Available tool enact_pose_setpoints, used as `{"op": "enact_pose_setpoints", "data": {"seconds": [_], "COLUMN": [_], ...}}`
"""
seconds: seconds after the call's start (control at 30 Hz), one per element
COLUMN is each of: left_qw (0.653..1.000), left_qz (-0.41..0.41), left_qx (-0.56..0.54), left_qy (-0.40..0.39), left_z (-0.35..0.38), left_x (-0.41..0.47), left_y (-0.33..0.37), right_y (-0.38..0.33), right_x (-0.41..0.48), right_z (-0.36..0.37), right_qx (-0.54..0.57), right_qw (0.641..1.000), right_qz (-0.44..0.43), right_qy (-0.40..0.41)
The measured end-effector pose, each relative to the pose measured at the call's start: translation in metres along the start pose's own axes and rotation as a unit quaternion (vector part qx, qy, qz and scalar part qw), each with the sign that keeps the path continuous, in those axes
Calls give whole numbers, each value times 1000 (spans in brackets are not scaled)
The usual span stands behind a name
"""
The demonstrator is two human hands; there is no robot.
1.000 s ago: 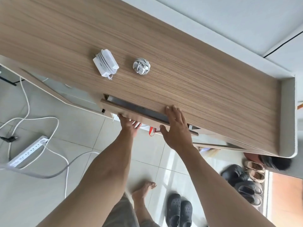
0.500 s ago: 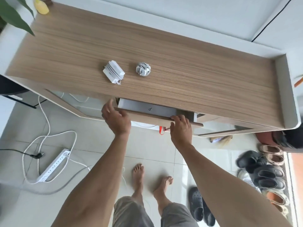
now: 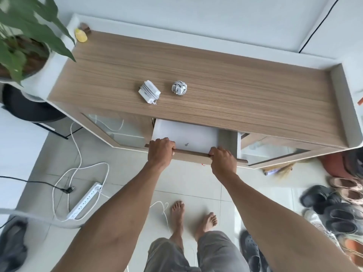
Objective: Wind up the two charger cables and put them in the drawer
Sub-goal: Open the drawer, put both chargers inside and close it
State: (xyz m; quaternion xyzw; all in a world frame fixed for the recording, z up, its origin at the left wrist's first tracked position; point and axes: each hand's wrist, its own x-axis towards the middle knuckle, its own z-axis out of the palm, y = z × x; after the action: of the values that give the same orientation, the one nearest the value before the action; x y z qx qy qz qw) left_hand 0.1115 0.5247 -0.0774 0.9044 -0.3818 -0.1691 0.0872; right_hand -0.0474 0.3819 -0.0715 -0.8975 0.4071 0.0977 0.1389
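Two wound white charger cables lie on the wooden cabinet top (image 3: 235, 91): a charger brick wrapped in its cable (image 3: 149, 91) on the left and a small round coil (image 3: 179, 87) to its right. Below them the drawer (image 3: 186, 134) stands pulled out, white inside, holding only a tiny key-like item (image 3: 186, 144). My left hand (image 3: 160, 152) grips the left part of the drawer's wooden front edge. My right hand (image 3: 223, 160) grips the same edge further right.
A potted plant (image 3: 23, 40) stands at the cabinet's left end, with a yellow object (image 3: 81, 35) in the back corner. A power strip (image 3: 84, 201) and loose cords lie on the tiled floor at left. Several shoes (image 3: 337, 209) sit at right.
The drawer has slid out from nearly closed to wide open. Both hands moved from under and on the cabinet edge to gripping the drawer front, and pulled it toward me.
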Motion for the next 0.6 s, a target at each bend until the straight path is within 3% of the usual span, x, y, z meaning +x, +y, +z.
{"op": "enact_pose_setpoints", "data": {"seconds": [0.3,0.6], "left_qw": [994,994], "left_qz": [-37,-35], "left_qx": [-44,-14], "left_qy": [-94,-102], "left_z": [-2,5], "left_x": [-31,-62], "left_y": [-1,2], "right_y": [3,4], "right_x": [-38,-69], "right_z": [5,12], "right_qx": [-26,-33], "right_qw": [998,996], "right_qz": [-21,-27], "right_qy": [-56,-78]}}
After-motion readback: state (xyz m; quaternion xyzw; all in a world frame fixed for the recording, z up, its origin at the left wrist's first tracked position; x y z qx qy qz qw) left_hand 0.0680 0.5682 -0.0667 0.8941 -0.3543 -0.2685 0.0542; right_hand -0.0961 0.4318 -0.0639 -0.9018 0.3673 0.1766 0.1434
